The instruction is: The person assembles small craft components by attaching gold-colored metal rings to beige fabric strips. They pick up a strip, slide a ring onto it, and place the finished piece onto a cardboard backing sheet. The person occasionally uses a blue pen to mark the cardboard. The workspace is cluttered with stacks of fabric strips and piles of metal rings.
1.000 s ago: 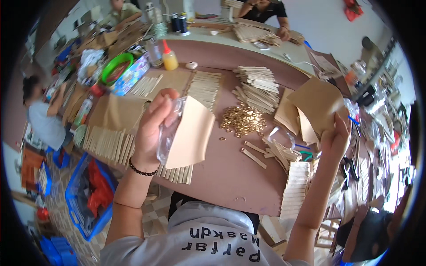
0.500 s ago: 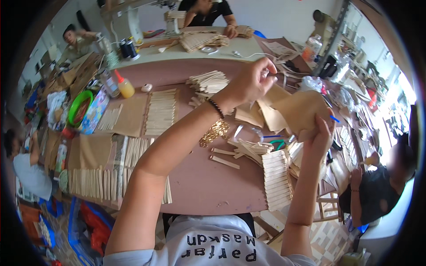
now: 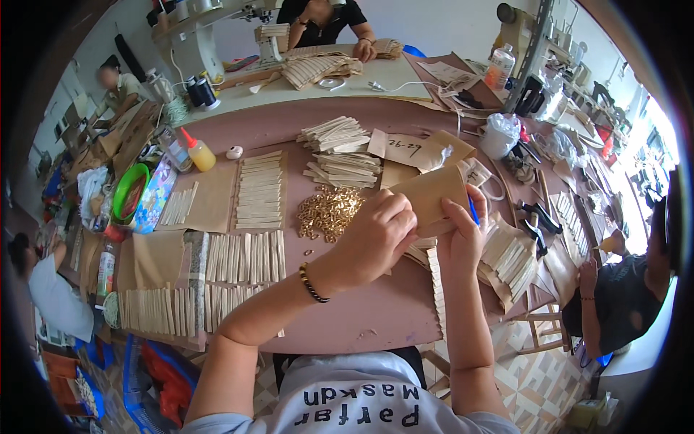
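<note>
Tan sheet (image 3: 431, 195) held over a worktable (image 3: 347, 318).
The left hand (image 3: 383, 235) pinches the sheet's left side; the right hand (image 3: 463, 235) grips its right side, a blue object (image 3: 473, 211) at the fingers. Left of the hands lies a heap of gold parts (image 3: 327, 212); beyond it, stacked strips (image 3: 336, 135). A red-tipped bottle (image 3: 201, 156) stands farther left, near a green bowl (image 3: 136, 171).
</note>
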### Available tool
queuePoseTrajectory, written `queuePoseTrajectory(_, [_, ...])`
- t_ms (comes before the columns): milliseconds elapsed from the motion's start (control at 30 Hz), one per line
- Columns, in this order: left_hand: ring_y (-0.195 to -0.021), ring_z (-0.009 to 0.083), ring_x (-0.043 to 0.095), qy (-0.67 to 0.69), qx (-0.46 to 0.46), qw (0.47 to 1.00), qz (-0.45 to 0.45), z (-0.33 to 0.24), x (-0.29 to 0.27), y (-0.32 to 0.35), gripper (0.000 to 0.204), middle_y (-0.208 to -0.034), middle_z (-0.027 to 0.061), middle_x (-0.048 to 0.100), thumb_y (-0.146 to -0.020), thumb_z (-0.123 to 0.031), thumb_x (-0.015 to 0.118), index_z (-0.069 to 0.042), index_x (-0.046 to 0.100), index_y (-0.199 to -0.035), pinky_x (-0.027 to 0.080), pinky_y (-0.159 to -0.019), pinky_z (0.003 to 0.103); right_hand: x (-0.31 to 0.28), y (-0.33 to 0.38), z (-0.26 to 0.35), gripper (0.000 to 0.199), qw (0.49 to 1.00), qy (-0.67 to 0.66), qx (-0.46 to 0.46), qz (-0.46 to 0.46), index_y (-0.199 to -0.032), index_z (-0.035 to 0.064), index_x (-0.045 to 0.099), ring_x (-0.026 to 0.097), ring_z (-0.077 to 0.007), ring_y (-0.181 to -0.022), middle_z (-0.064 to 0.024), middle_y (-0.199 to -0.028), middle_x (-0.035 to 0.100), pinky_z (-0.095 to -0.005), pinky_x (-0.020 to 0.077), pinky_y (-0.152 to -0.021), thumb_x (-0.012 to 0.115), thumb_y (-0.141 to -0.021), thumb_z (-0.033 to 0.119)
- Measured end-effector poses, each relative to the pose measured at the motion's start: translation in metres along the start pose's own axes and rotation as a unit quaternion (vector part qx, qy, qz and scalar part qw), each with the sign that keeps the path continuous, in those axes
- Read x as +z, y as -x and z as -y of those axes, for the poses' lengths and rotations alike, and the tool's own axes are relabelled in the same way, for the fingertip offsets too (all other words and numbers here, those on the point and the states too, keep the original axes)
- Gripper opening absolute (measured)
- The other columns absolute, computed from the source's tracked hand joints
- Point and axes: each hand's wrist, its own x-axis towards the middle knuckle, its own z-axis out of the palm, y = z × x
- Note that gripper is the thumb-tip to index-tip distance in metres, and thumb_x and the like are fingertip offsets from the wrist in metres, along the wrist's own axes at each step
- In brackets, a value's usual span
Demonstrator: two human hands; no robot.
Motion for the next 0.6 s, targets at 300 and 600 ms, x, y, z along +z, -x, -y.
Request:
queuePoseTrajectory(300, [-0.096, 0.0278, 0.064, -0.116, 0.141, 0.982, 0.042, -0.012, -0.08, 0.06, 0.013, -0.104, 0.0119, 0.065, -0.078, -0.001, 0.07, -0.002, 0.057, -0.081, 0.053, -0.08, 0.04, 0.029, 0.019, -0.013, 0.033, 0.978, 0.098, 0.178, 0.044, -0.103, 0.0105, 0.053, 0.062, -0.0109, -0.075, -0.001, -0.089, 0.058, -0.0253, 0.0549, -0.064, 0.075, -0.082, -0.003])
queuePoseTrajectory(600, [-0.096, 0.0319, 0.066, -0.122, 0.135, 0.983, -0.003, -0.06, -0.081, 0.121, 0.018, -0.101, 0.0181, 0.066, -0.077, 0.004, 0.068, 0.0, 0.051, -0.078, 0.056, -0.08, 0.044, 0.065, 0.042, -0.051, 0.04, 0.971, 0.176, 0.102, 0.129, -0.098, 0.0088, 0.052, 0.046, -0.0028, -0.069, 0.005, -0.081, 0.051, -0.0182, 0.0416, -0.062, 0.081, -0.073, -0.005])
